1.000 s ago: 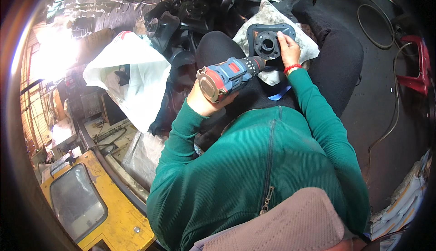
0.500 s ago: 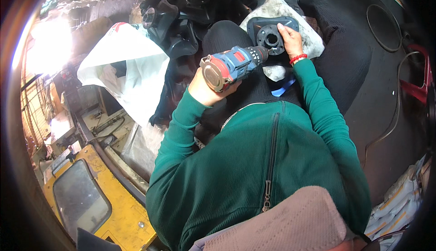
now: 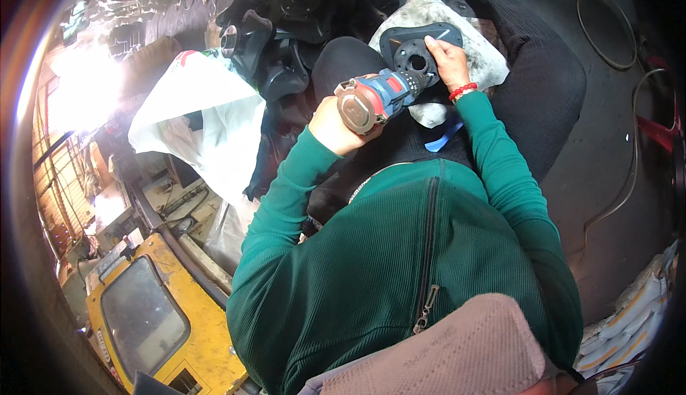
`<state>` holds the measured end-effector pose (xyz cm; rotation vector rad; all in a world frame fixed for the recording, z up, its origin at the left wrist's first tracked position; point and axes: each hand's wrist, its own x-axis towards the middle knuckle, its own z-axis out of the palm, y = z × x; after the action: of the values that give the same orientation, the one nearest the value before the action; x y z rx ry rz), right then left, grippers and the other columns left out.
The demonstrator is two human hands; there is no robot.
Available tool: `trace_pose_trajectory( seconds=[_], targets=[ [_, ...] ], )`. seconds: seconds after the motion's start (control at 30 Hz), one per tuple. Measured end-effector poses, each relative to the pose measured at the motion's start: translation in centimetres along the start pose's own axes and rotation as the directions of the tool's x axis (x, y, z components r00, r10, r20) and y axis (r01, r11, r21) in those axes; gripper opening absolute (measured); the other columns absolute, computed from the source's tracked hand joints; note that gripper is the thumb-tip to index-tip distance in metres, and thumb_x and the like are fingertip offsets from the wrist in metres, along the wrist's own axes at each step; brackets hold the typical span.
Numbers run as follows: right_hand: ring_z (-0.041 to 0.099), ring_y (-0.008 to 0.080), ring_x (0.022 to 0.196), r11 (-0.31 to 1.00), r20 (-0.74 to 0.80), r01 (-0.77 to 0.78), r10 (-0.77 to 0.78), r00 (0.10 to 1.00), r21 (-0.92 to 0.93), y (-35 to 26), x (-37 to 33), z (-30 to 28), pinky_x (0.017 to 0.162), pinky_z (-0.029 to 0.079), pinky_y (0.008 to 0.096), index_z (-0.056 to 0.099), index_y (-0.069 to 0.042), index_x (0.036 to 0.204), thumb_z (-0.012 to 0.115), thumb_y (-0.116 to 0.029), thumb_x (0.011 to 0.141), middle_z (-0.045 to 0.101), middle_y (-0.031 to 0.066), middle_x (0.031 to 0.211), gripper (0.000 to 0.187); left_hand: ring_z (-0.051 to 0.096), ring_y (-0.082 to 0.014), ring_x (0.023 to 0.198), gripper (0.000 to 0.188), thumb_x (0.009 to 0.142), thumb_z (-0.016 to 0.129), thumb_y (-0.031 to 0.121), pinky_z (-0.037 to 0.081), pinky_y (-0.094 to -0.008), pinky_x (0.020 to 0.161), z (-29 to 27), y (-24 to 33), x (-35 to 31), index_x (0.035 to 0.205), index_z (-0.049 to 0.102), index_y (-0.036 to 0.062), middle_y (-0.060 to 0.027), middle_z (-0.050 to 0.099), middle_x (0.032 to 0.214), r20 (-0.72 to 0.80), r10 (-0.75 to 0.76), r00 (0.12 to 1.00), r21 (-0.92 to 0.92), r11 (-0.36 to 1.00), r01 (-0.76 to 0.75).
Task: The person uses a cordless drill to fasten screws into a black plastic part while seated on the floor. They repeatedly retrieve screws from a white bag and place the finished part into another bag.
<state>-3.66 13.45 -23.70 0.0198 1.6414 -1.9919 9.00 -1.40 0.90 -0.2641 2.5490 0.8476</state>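
My left hand (image 3: 339,127) is closed round the handle of a blue and red cordless drill (image 3: 386,95). Its chuck points up and right, at the rim of a black flanged part (image 3: 413,57). That part has a round flange with a central hole and small holes around it, above a wider rounded plate. My right hand (image 3: 448,62) grips the part's right side with thumb and fingers. The part lies on a stained white cloth (image 3: 489,41) over my lap. Whether the drill's tip touches the flange is hidden by the chuck.
Several similar black parts (image 3: 282,66) are heaped at the far left. A white sack (image 3: 221,137) stands open left of my knee. A yellow machine panel with a window (image 3: 146,313) is at the lower left. A cable (image 3: 634,145) runs along the dark floor at right.
The drill has swung to a steeper angle and shifted slightly right against the flange. The black part and my right hand have moved a little left and turned.
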Motion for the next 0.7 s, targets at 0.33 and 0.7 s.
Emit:
trace_pose_trajectory(
  seconds=[0.33, 0.7],
  targets=[
    [0.057, 0.0059, 0.070, 1.000, 0.015, -0.007, 0.007, 1.000, 0.004, -1.2, -0.3, -0.1, 0.065, 0.047, 0.0241, 0.071, 0.002, 0.092, 0.063, -0.035, 0.090, 0.069, 0.0023, 0.076, 0.038, 0.063, -0.0311, 0.097, 0.053, 0.072, 0.074, 0.021, 0.052, -0.0379, 0.085, 0.2, 0.9, 1.3, 0.119, 0.055, 0.0040, -0.0153, 0.063, 0.107, 0.045, 0.033, 0.998, 0.056, 0.998, -0.035],
    [0.056, 0.0062, 0.069, 0.999, 0.033, -0.016, 0.017, 0.999, -0.039, -1.3, -0.4, -0.2, 0.065, 0.046, 0.0255, 0.070, 0.000, 0.092, 0.062, -0.037, 0.090, 0.068, 0.0039, 0.073, 0.038, 0.067, -0.0315, 0.082, 0.044, 0.072, 0.071, 0.024, 0.054, -0.0387, 0.075, -2.0, 3.8, 3.9, 0.111, 0.059, 0.0063, -0.0150, 0.068, 0.088, 0.171, -0.026, 0.985, 0.285, 0.958, -0.024]
  ],
)
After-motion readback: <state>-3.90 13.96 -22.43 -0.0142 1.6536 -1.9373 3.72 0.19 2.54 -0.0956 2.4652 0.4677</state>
